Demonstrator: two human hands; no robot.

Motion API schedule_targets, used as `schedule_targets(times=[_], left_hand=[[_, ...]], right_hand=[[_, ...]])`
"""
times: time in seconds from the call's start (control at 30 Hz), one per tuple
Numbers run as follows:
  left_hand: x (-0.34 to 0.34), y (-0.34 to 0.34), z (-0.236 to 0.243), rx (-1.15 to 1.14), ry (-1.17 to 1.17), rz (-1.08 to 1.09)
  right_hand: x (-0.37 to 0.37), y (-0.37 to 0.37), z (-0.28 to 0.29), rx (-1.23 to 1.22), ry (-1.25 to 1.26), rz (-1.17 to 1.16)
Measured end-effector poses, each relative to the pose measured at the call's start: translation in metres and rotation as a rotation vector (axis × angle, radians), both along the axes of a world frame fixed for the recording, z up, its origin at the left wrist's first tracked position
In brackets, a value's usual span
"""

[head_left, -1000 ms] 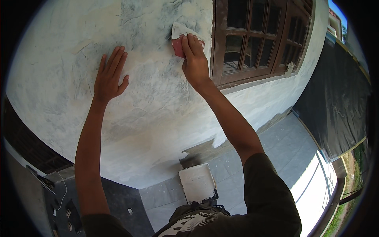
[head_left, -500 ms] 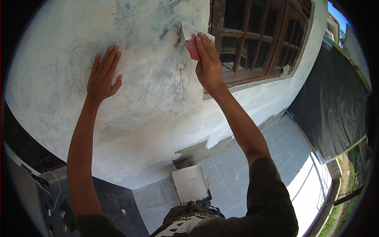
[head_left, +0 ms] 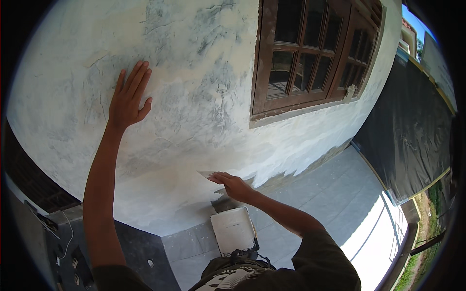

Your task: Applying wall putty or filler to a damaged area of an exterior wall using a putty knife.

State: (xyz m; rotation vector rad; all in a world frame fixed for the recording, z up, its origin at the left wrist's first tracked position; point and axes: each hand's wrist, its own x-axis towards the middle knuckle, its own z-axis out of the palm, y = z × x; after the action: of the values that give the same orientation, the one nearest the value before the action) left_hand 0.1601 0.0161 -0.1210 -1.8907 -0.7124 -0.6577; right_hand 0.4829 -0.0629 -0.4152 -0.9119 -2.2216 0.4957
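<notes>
My left hand (head_left: 128, 99) lies flat on the patchy white and grey plastered wall (head_left: 179, 97), its fingers stretched out and the thumb apart. Low in front of me, my right hand (head_left: 234, 187) is closed around a putty knife (head_left: 206, 173) whose wide, thin blade points left toward the lower wall. Whether the blade touches the wall I cannot tell, and my fingers cover its handle. A square white container (head_left: 234, 227) smeared with white compound is below this hand, close to my body.
A brown wooden window (head_left: 303, 63) is set in the wall at upper right. Grey floor tiles (head_left: 310, 189) run along its base, past bare cement patches. A black plastic sheet (head_left: 405, 131) hangs at right. A white cable (head_left: 71, 233) lies at lower left.
My right hand has come down from beside the window to the lower wall with the putty knife, its blade turning left. My left hand stays on the wall, shifted only slightly.
</notes>
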Motion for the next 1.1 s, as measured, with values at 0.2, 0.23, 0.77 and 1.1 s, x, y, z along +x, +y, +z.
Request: schedule_targets(times=[0.2,0.23,0.77,1.1], left_hand=[[-0.001,-0.002,0.003,0.006,-0.005,0.006],[0.001,-0.001,0.003,0.000,-0.009,0.009],[-0.008,0.002,-0.001,0.023,-0.015,-0.022],[0.002,0.009,-0.001,0.033,-0.020,-0.069]], right_hand=[[0.017,0.037,0.189,0.480,0.567,-0.404],[0.019,0.045,0.218,0.491,0.585,-0.508],[-0.045,0.019,0.155,0.137,0.413,-0.234],[-0.037,0.116,0.224,1.030,-0.092,-0.791]])
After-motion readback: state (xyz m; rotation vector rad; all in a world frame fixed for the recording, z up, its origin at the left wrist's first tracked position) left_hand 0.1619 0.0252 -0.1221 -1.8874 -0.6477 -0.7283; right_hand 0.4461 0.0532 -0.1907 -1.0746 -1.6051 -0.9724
